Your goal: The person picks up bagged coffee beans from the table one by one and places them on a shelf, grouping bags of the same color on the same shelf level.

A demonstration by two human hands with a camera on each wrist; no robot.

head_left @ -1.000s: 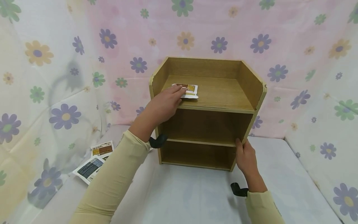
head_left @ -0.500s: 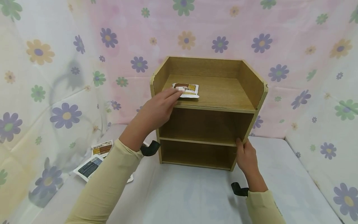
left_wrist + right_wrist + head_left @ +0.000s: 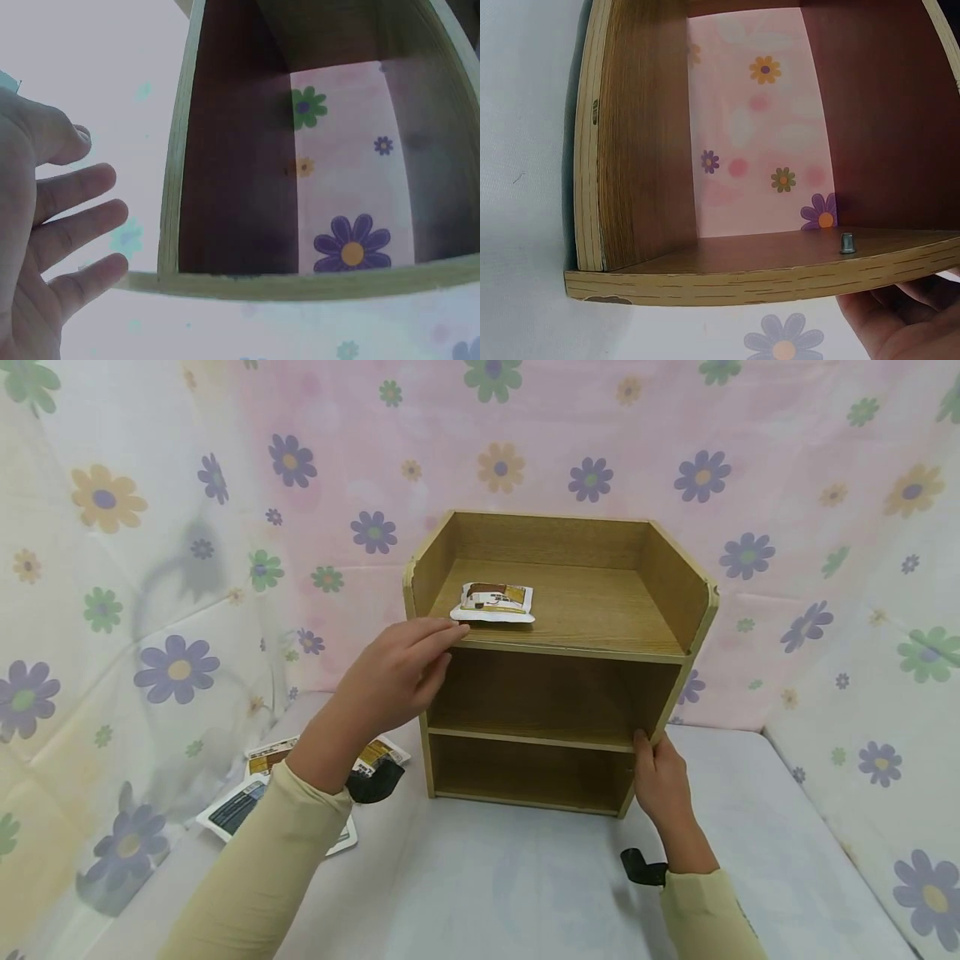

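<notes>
A small wooden shelf unit (image 3: 585, 606) stands upright, its two lower compartments facing me. On its top board lies a white packet (image 3: 495, 602) with brown and yellow print, close to the front left. My left hand (image 3: 390, 672) is just below and left of that packet, fingertips by the board's front edge and holding nothing. In the left wrist view, the fingers of the left hand (image 3: 67, 225) are loosely extended beside the unit. My right hand (image 3: 663, 785) grips the unit's right side panel, thumb at the front edge. The right wrist view shows the right hand (image 3: 907, 322) partly hidden behind that panel.
Several more packets lie on the white-covered table (image 3: 510, 885) at the left, partly behind my left arm; one is a dark-labelled packet (image 3: 232, 810). A metal peg (image 3: 847, 243) sticks out inside the side panel. Flowered cloth (image 3: 300, 410) encloses the back and sides.
My left hand has come off the packet, moving left and down toward me. The packet stays on the top board, now fully visible. My right hand keeps its hold on the side panel.
</notes>
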